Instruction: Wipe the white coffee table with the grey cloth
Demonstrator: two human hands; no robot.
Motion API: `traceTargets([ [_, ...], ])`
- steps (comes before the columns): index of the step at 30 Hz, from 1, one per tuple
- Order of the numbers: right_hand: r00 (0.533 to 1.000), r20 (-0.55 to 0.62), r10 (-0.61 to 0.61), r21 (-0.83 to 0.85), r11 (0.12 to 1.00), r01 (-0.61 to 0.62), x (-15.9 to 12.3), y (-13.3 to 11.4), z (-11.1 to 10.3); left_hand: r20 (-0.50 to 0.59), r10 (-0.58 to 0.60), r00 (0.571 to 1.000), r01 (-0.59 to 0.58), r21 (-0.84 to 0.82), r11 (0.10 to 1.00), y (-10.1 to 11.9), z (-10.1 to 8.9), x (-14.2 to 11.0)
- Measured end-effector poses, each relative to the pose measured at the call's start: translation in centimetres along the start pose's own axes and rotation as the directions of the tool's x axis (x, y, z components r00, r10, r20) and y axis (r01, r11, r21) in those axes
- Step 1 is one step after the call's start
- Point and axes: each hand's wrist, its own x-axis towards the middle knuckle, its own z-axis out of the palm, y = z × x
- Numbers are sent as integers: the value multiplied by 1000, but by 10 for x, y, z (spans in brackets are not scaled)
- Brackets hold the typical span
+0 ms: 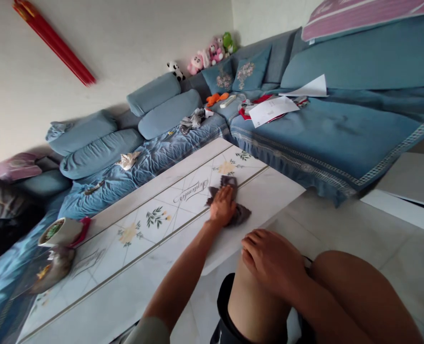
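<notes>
Cloth [241, 216] lay in the left grip [223, 206], pressed on the bench [125, 289]; the loose right grip [271, 258] covered a knee [255, 296] beside the bench. Work looked unfinished, extent unclear.

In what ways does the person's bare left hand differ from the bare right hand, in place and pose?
The left hand lies on a crumpled dark grey cloth on the white, flower-patterned table; the right hand rests on a bare knee.
The left hand reaches farther forward than the right hand.
Both have their backs facing up.
</notes>
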Motion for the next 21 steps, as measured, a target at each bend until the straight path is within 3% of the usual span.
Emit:
traceTargets([
  [2, 997, -82, -11, -3, 1000, 11, -6, 1, 4, 66, 159, 985, -156, -41, 987, 16, -5, -52],
  [4, 991, -132, -20, -8, 1000, 19, -12, 7, 9, 94, 183, 978, -181, -34, 983, 13, -24, -120],
  [7, 986, -165, -36, -37, 999, 30, -20, 20, 14, 37, 34, 999, -37, 96, 995, -9, -57, -210],
  [9, 984, -172, -46, -74, 997, 34, -24, 29, 15, -44, -59, 997, 67, 197, 978, -18, -66, -240],
  [10, 984, -169, -49, -92, 995, 33, -26, 33, 14, -84, -85, 993, 102, 236, 966, -17, -64, -244],
  [13, 989, -142, -48, -116, 993, 31, -31, 40, 8, -141, -88, 986, 124, 275, 953, 10, -33, -210],
  [18, 998, -51, -24, -57, 998, 21, -43, 47, 5, -26, -20, 999, 22, 97, 995, 95, 40, -73],
  [21, 998, -61, -11, -25, 1000, 9, -52, 49, 9, -25, 11, 1000, -11, 10, 1000, 129, 65, -15],
])
